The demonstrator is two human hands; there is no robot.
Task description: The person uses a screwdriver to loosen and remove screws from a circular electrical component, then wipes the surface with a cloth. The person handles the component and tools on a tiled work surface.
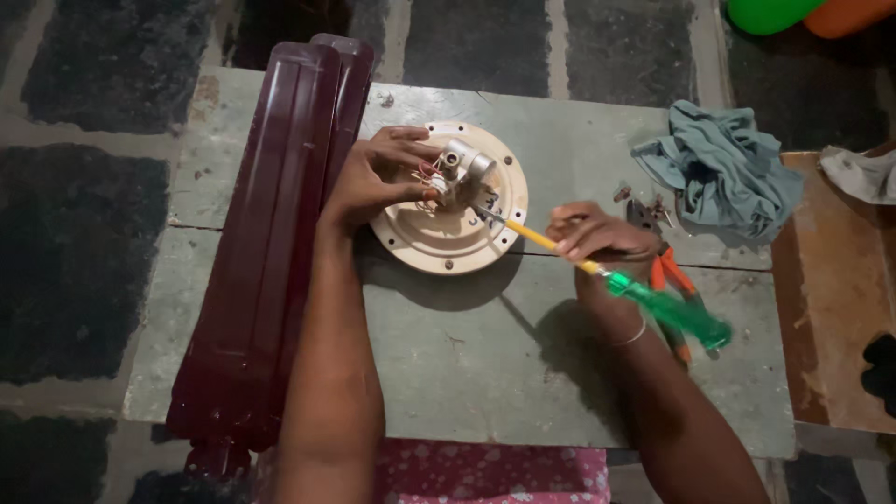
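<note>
Setting: dark stone-tiled floor surrounds a low grey-green slab worktop, worn and scratched.
Round part: a cream-coloured round metal disc with a grey metal fitting at its centre lies flat on the worktop, towards the far middle; thin red wires show at the fitting.
Left hand: the left hand reaches over the disc's left edge, its fingers curled together on the grey fitting and the wires, steadying them.
Right hand: the right hand is closed around a screwdriver with a yellow shaft and clear green plastic handle; the fingers pinch the shaft close to the handle, the handle juts out past the wrist, and the tip touches the fitting at the disc's centre.
Blades: long dark maroon metal blades lie stacked along the worktop's left side, just beside the left forearm.
Pliers: orange-handled pliers lie beneath the right hand, partly hidden.
Cloth: a crumpled grey-blue cloth sits at the far right of the worktop, with small dark screws near it.
Right edge: a rusty brown board adjoins the worktop.
</note>
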